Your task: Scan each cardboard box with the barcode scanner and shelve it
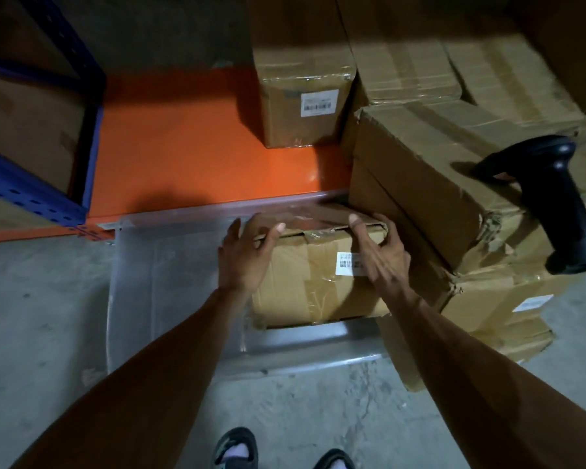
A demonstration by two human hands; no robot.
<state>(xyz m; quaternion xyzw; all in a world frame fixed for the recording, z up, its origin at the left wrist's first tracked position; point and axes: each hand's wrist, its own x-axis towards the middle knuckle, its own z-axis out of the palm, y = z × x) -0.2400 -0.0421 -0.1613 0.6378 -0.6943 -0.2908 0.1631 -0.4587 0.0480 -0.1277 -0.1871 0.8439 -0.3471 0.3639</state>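
Note:
A taped cardboard box (313, 282) with a white barcode label (349, 264) sits inside a clear plastic bin (170, 265) on the floor. My left hand (247, 255) wraps the box's left top corner. My right hand (381, 253) grips its right top edge, partly over the label. A black barcode scanner (562, 201) lies on top of a battered large box (430, 187) to the right, away from both hands. On the orange shelf (190, 147) stands a labelled box (301, 99).
A blue rack upright (82, 106) borders the shelf on the left, with a box (27, 130) behind it. More stacked cardboard boxes (487, 72) fill the right side. The concrete floor (41, 299) lies open to the left. My sandalled feet (278, 451) are below.

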